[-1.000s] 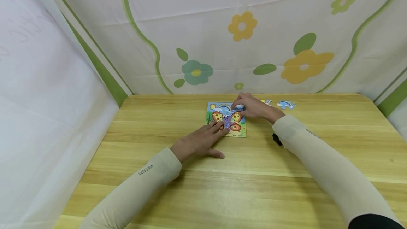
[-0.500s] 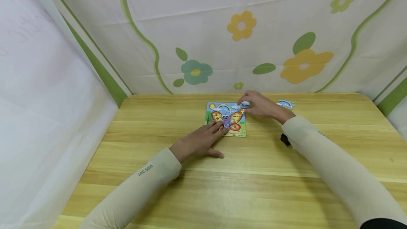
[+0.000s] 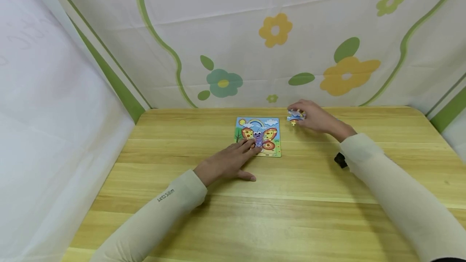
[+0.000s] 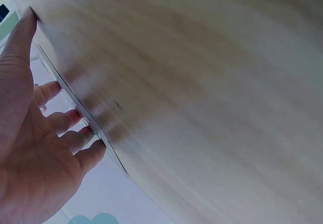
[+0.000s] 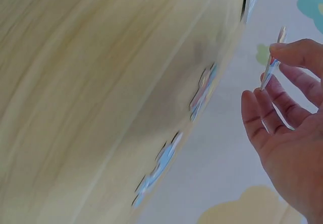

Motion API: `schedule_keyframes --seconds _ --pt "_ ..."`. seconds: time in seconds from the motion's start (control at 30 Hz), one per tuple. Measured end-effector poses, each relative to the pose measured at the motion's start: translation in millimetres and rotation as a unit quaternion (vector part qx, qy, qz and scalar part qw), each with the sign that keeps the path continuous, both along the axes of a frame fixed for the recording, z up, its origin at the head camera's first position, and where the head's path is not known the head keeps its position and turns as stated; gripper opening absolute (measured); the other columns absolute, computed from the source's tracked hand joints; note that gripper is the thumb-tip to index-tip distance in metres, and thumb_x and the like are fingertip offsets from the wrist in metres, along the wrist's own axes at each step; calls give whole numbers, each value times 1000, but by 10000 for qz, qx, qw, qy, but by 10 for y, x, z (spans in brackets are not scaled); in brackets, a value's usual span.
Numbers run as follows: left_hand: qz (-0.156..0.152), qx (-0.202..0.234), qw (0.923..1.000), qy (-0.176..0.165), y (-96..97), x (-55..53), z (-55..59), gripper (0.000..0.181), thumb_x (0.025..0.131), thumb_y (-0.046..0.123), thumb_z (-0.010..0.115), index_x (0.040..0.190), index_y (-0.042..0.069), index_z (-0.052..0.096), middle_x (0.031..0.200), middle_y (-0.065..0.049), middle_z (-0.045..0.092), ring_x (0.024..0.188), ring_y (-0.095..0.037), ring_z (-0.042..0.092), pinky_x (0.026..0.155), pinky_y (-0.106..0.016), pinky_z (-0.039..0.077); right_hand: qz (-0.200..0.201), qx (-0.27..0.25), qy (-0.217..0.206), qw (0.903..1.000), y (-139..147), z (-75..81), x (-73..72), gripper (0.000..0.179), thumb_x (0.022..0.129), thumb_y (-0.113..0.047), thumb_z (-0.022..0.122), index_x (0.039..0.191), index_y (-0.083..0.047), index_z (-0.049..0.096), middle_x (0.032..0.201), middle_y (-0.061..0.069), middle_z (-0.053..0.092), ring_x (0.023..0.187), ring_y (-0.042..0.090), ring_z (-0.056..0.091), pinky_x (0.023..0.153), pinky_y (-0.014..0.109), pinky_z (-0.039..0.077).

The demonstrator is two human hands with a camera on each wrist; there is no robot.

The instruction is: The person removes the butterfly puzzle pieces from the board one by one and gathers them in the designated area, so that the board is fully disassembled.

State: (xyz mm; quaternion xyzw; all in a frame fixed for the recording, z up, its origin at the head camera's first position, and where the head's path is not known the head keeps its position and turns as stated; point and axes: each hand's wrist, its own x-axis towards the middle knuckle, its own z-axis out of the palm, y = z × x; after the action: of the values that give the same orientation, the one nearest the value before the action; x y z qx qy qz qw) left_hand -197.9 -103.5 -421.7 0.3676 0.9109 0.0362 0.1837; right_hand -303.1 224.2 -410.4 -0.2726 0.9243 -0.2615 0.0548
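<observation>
My left hand (image 3: 231, 161) rests on the lower edge of a square butterfly jigsaw puzzle (image 3: 273, 122), its fingers spread out. In the left wrist view, fingertips (image 4: 93, 153) touch the puzzle's edge from above while the thumb is out on the table. To the right of the puzzle, my right hand (image 3: 316, 118) pinches a small puzzle piece (image 5: 272, 65) between thumb and fingers, held above the table. Two loose puzzle pieces, one nearer the hand (image 5: 203, 90) and a bluish one (image 5: 160, 163), lie on the table below it. The hand covers much of them in the head view.
The wooden table (image 3: 255, 213) ends just behind the puzzle, where a white cloth backdrop (image 3: 218, 19) with printed flowers rises. Another white cloth (image 3: 54, 132) hangs along the left side. A small black object (image 3: 340, 160) shows beneath the right sleeve's cuff.
My right hand has moved right, off the puzzle's upper right corner, carrying the puzzle piece away to beside the loose pieces. My left hand has stayed in place.
</observation>
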Motion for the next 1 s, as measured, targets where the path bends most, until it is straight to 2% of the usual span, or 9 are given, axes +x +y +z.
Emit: schedule_keyframes --seconds 0.2,0.57,0.73,0.9,1.0 --pt "13 30 10000 -7 -6 9 0 96 97 66 62 170 23 18 178 -11 9 164 -35 10 132 -51 19 -126 -38 -95 9999 150 38 16 49 94 6 65 142 9 56 132 28 59 122 42 57 96 56 56" --pt "-32 30 9999 95 -23 -14 -25 95 97 66 61 170 23 18 178 -11 10 164 -35 11 132 -51 20 -213 -26 -77 9997 381 63 34 48 95 10 64 142 11 55 135 29 56 123 45 56 101 60 54" --pt "-43 28 10000 77 -18 -18 -32 95 97 67 60 170 23 17 178 -11 9 164 -35 11 132 -51 20 -225 133 18 9997 497 83 43 48 94 8 65 141 12 55 135 31 57 122 46 57 101 62 51" --pt "-57 -7 9999 130 -16 -28 -36 96 97 68 59 170 24 16 178 -10 9 165 -34 11 132 -51 20 -346 213 -5 9992 689 89 26 48 94 9 62 141 13 55 136 33 57 124 48 56 103 66 48" --pt "-60 -23 9999 160 -15 -33 -42 96 97 69 58 170 24 16 178 -10 9 165 -34 11 132 -50 20 -405 269 -65 9988 838 65 6 48 93 12 60 141 15 54 136 35 56 124 50 55 102 65 50"
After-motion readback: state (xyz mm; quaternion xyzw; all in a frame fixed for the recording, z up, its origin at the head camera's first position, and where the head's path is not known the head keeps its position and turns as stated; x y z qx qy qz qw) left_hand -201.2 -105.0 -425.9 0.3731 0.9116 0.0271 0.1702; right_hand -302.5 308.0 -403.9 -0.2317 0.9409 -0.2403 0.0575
